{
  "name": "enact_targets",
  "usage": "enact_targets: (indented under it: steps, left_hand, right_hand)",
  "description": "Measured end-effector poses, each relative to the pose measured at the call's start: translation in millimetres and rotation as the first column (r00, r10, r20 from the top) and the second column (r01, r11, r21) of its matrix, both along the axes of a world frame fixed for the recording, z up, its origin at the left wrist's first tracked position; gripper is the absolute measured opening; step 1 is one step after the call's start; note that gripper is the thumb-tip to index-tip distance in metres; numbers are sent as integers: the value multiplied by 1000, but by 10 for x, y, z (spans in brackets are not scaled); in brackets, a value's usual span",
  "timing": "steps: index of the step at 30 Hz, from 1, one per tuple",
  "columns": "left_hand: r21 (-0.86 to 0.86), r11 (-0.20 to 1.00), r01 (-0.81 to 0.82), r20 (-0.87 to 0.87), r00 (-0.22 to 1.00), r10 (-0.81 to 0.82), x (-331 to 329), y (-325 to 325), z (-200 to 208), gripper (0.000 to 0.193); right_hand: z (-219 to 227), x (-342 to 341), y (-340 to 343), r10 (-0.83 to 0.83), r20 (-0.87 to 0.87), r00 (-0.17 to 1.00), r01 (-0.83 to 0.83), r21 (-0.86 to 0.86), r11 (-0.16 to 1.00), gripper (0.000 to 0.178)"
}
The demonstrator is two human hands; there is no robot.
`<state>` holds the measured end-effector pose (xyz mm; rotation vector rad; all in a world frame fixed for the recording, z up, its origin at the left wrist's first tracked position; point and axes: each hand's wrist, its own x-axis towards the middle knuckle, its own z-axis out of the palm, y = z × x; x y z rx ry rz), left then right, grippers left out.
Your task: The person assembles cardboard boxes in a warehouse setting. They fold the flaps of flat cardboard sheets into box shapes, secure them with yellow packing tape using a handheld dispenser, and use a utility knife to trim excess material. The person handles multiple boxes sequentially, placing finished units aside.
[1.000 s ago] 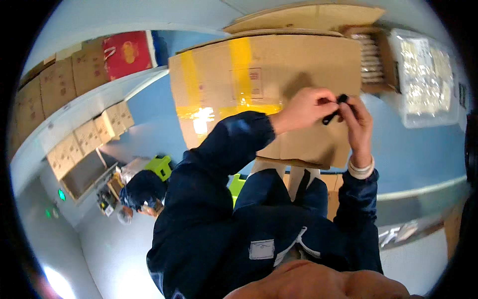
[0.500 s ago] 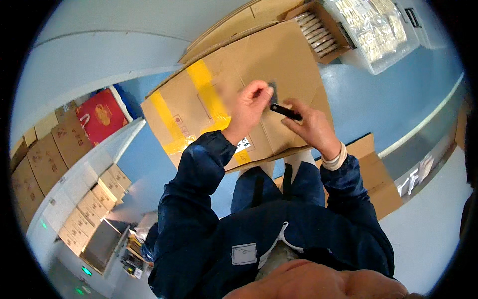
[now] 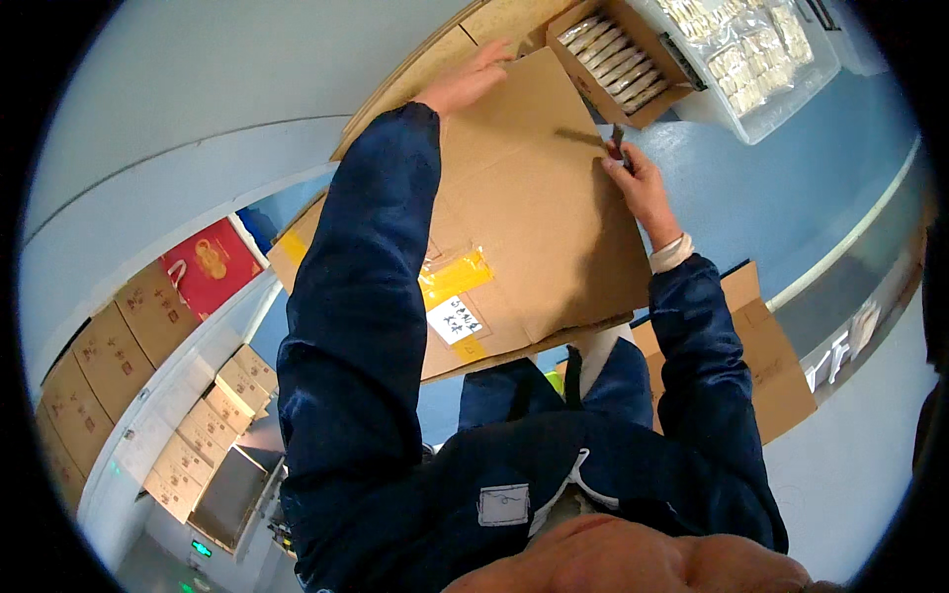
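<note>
A large brown cardboard box (image 3: 539, 212) with yellow tape and a white label lies in front of me over my lap. My left hand (image 3: 468, 79) rests flat on the box's far edge, fingers spread, holding nothing. My right hand (image 3: 633, 173) grips a small dark cutter (image 3: 615, 141) whose tip touches the box's top face near its right edge. Both arms wear dark blue sleeves.
An open carton of stacked flat packs (image 3: 618, 59) and a clear tray of bagged parts (image 3: 751, 49) sit on the blue table (image 3: 781, 188) beyond. A flattened carton (image 3: 766, 356) lies at my right. Stacked brown and red boxes (image 3: 148, 316) stand at left.
My left hand has left the cutter and reached out to the box's far edge. My right hand keeps the cutter and has moved to the box's right side. The view has swung.
</note>
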<state>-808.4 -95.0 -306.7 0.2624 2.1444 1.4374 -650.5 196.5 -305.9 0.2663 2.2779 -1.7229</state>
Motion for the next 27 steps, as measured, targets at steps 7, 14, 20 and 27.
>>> enact_targets:
  steps: [7,14,20,27]
  left_hand:
    - [-22,987,160,242,959,-150,-179,143,29,49]
    - [62,984,167,22,985,-169,-196,49,-117,40]
    - [73,995,74,87,993,-81,-138,15,-107,41]
    - [110,991,74,-59,996,-68,-91,4,-288,36]
  right_hand:
    - [-52,-12,-53,9,120,993,4,-104,995,24]
    - [-66,-42,-58,4,115,993,5,-78,997,25]
    - [363,-155,16,-8,-96,995,8,1,1000,23]
    - [706,-546,-387,39,3,999,-39,53,998,24]
